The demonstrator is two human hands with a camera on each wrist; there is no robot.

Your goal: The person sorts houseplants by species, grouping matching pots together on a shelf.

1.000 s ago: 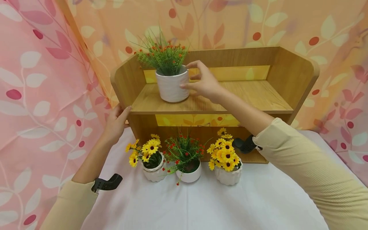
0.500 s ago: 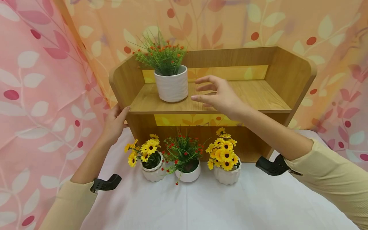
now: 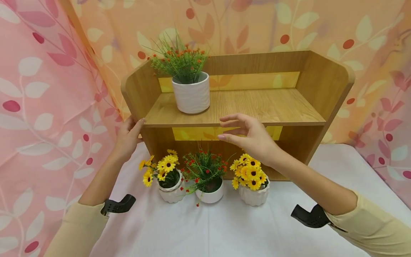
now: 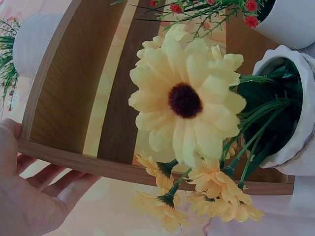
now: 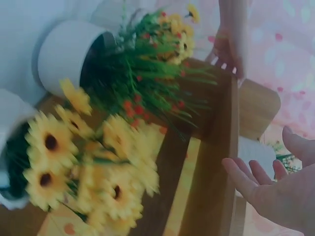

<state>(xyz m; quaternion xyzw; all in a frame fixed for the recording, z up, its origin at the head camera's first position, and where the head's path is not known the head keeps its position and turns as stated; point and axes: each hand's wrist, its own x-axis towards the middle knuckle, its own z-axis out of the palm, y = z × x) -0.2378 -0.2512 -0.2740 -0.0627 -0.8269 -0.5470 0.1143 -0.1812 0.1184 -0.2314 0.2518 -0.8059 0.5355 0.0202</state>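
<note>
A white ribbed pot (image 3: 191,94) with grassy greenery and small orange flowers stands upright on the upper board of a wooden shelf (image 3: 269,103), toward its left end. My left hand (image 3: 127,139) holds the shelf's left side panel, thumb at the front edge and fingers behind it, as the left wrist view shows. My right hand (image 3: 252,137) hovers in front of the upper board's edge with nothing in it, fingers spread and slightly bent. Just below it sits a white pot of yellow daisies (image 3: 252,175); in the right wrist view the right hand (image 5: 275,191) is palm-up beside the shelf.
On the white cloth (image 3: 205,232) before the shelf stand a red-flowered plant in a round white pot (image 3: 210,196) and, left of it, another yellow-daisy pot (image 3: 171,192). Patterned curtains (image 3: 48,107) hang behind and at both sides.
My right hand has let go of the orange-flowered pot, drawn away to the right and dropped lower, in front of the upper board. The pot stays on the shelf; my left hand keeps its place.
</note>
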